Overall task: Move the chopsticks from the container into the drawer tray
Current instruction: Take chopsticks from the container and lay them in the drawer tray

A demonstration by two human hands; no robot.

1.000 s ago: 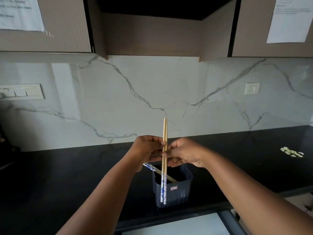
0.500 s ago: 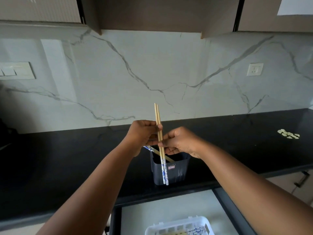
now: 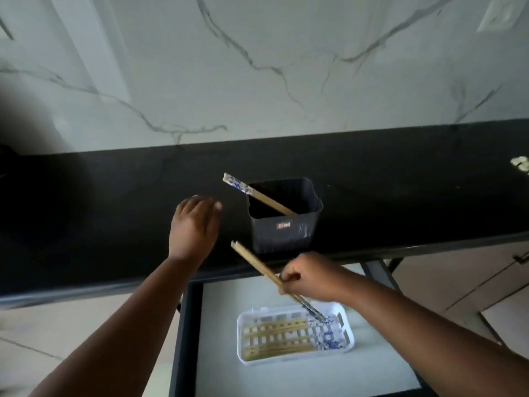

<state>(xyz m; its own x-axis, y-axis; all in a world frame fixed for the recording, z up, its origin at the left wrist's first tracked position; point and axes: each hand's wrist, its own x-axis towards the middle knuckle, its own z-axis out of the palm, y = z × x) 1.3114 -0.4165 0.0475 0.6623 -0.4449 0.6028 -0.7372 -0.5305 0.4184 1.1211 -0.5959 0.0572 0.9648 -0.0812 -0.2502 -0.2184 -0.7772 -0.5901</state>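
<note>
The right hand (image 3: 310,277) is gripping a pair of wooden chopsticks with blue patterned ends (image 3: 259,266), their ends dipping into the white slotted plastic tray (image 3: 292,359) in the drawer, in front of the dark square plastic container (image 3: 284,233) on the black bench (image 3: 114,224). The left hand (image 3: 193,226) is hovering with fingers relaxed, left of the container, where one chopstick (image 3: 257,195) is leaning.
</note>
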